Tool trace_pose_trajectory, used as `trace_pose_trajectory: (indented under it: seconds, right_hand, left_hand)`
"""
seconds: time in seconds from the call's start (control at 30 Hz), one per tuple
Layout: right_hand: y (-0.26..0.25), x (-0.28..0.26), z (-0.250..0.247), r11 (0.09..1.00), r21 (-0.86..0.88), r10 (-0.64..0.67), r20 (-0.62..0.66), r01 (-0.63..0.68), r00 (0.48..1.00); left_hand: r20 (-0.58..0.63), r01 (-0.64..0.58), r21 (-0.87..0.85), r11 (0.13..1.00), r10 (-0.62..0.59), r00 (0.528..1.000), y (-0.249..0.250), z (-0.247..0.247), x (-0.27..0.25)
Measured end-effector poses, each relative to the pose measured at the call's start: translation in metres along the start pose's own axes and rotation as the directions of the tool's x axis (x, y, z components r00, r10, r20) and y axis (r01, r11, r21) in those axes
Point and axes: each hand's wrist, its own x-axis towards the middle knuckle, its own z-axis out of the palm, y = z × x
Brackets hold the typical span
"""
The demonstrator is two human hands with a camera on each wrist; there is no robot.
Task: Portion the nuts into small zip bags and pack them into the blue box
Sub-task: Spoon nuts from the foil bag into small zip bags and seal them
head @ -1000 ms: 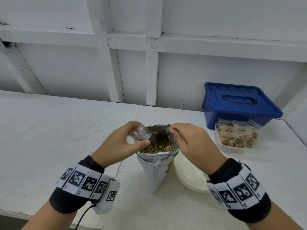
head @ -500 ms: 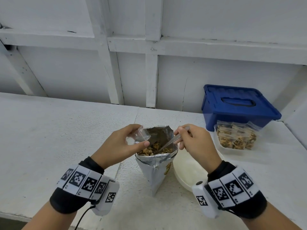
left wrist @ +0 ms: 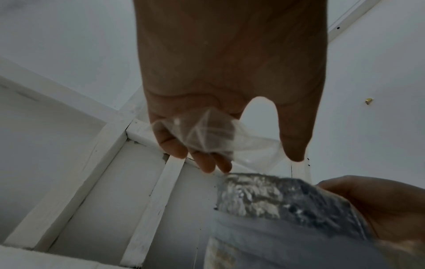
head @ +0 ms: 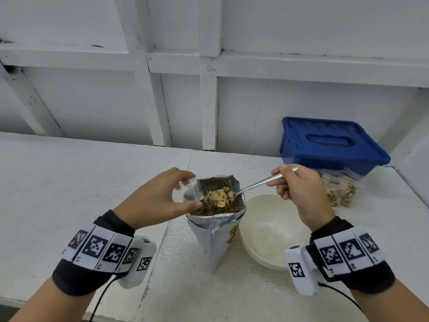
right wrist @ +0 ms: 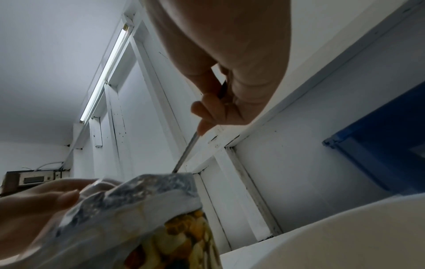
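Note:
A silver foil nut bag [head: 217,231] stands open on the white table, with nuts inside. My left hand [head: 160,198] pinches a small clear zip bag [head: 191,189] at the foil bag's left rim; the same zip bag [left wrist: 207,138] shows between thumb and fingers in the left wrist view. My right hand [head: 299,187] grips the handle of a metal spoon [head: 255,184], whose bowl, heaped with nuts [head: 220,196], hovers over the foil bag's mouth right beside the zip bag. The closed blue box [head: 329,145] sits at the back right.
A white bowl [head: 267,231] stands just right of the foil bag, under my right wrist. A clear bag of filled nut packets [head: 341,191] lies in front of the blue box. A white panelled wall bounds the table's far edge.
My right hand has drawn back to the right and lifted the spoon out of the foil bag with a heap of nuts. The left hand kept the zip bag at the rim.

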Motion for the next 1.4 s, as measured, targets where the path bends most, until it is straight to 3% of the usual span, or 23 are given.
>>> trace_pose_trajectory:
  seconds: [0.23,0.6,0.73,0.87,1.0,1.1,1.17,1.3,1.4]
  right_hand:
    - [-0.011,0.008,-0.005,0.998,0.047,-0.047,-0.012,0.048,0.999]
    - [-0.019,0.009,0.015,0.995,0.07,-0.075,0.103,0.068,0.992]
    - [-0.027,0.008,0.027,0.992,0.014,-0.13,0.163,0.129,0.978]
    - [-0.048,-0.001,0.038,0.917,-0.14,-0.338,0.228,0.375,0.913]
    - [-0.071,-0.011,0.045,0.702,-0.218,-0.625,0.266,0.677,0.734]
    - [-0.084,-0.014,0.042,0.589,-0.226,-0.74,0.237,0.776,0.63]
    - [-0.09,-0.013,0.034,0.581,-0.204,-0.77,0.173,0.788,0.614]
    - [-0.084,-0.006,0.016,0.66,-0.178,-0.736,0.037,0.73,0.676]
    - [-0.061,-0.006,0.018,0.645,-0.25,-0.709,0.156,0.722,0.688]
  left_hand:
    - [0.075,-0.011,0.114,0.993,0.002,0.997,0.005,0.005,0.009]
    - [-0.018,0.009,-0.033,0.999,-0.009,1.0,0.012,0.018,0.013]
    - [-0.071,0.018,-0.105,0.994,-0.025,0.997,0.013,0.023,0.012]
    - [-0.115,0.042,-0.232,0.972,-0.07,0.991,0.013,0.029,0.012]
    - [-0.161,0.037,-0.291,0.956,-0.087,0.983,0.013,0.029,0.01]
    - [-0.229,0.038,-0.309,0.95,-0.114,0.967,0.01,0.029,0.01]
    - [-0.27,0.044,-0.366,0.93,-0.152,0.951,0.008,0.028,0.008]
    - [-0.271,0.077,-0.435,0.897,-0.212,0.939,0.004,0.024,0.004]
    - [-0.215,0.113,-0.395,0.912,-0.211,0.954,0.001,0.022,0.002]
